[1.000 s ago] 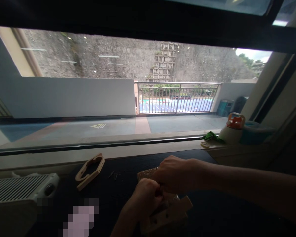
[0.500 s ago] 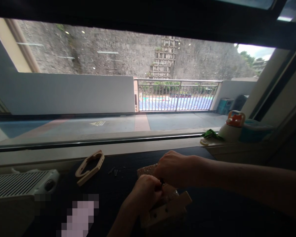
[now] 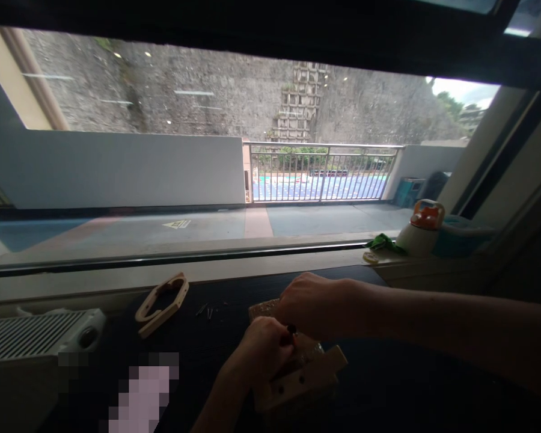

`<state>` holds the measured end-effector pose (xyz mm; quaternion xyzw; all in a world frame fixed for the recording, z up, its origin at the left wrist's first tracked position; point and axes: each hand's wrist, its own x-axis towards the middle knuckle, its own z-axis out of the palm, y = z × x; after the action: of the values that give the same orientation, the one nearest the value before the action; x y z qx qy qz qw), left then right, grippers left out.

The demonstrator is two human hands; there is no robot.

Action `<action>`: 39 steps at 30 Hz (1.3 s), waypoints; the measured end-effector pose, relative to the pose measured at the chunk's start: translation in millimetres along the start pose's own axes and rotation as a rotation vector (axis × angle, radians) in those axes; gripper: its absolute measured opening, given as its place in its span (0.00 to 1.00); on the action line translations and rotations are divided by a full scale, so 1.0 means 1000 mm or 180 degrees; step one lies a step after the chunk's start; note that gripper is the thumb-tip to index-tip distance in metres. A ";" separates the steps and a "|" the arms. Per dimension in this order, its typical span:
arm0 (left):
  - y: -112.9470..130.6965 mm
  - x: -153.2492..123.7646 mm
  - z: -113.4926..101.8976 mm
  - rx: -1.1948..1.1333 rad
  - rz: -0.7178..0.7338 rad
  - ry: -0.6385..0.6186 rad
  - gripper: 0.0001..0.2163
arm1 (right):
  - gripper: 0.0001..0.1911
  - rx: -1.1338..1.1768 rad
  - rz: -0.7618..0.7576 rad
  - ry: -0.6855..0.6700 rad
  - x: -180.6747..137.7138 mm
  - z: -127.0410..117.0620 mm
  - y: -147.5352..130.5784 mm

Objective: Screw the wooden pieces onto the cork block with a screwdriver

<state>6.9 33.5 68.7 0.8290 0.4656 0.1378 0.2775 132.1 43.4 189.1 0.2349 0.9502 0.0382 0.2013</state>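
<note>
My left hand [image 3: 265, 349] is closed, its fingertips pinched together low over a pale wooden piece with dark holes [image 3: 313, 374]. Just above it, my right hand [image 3: 304, 308] is closed as well, curled downward with its fingers mostly hidden. A small dark object [image 3: 291, 329] shows between the two hands; its kind cannot be made out. Under both hands lies a brownish, speckled block [image 3: 261, 310], partly covered. Left of my hands, several thin screws or nails [image 3: 209, 313] lie on the dark table [image 3: 234, 294]. Farther left rests a curved wooden frame [image 3: 165, 304].
A white slatted unit [image 3: 40, 334] stands at the left. A pinkish pixelated patch [image 3: 144, 394] is at the lower left. On the windowsill at right are a white jug with an orange top [image 3: 421, 231], a green cloth [image 3: 383, 242] and a yellowish ring [image 3: 370, 257].
The view has shifted slightly. My right hand has moved a little left, and more of the dark object shows between my hands. The wooden pieces have stayed in place.
</note>
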 end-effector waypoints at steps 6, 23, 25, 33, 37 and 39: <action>0.004 -0.002 -0.003 0.0015 0.0118 0.0093 0.10 | 0.05 0.0096 0.0137 0.0181 0.003 0.012 0.000; 0.004 -0.001 -0.003 -0.0031 0.0070 0.0060 0.10 | 0.05 0.0137 0.0134 -0.0153 0.005 0.004 0.000; 0.006 -0.003 -0.005 -0.0060 0.0109 0.0074 0.09 | 0.08 0.0207 0.0273 -0.0128 0.004 0.003 0.001; 0.003 -0.002 -0.003 -0.0113 -0.0037 -0.0005 0.08 | 0.07 0.0260 0.0320 -0.0136 0.000 0.002 0.000; 0.001 0.000 -0.001 -0.0101 -0.0141 -0.0102 0.09 | 0.04 0.0000 0.0096 -0.0060 0.000 0.007 0.001; 0.001 0.000 -0.001 -0.0098 -0.0170 -0.0082 0.09 | 0.04 -0.0085 0.0039 -0.0042 0.001 0.010 0.001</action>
<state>6.8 33.6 70.0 0.8136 0.4817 0.1268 0.2998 135.9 44.3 179.4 0.2383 0.9468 0.0505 0.2105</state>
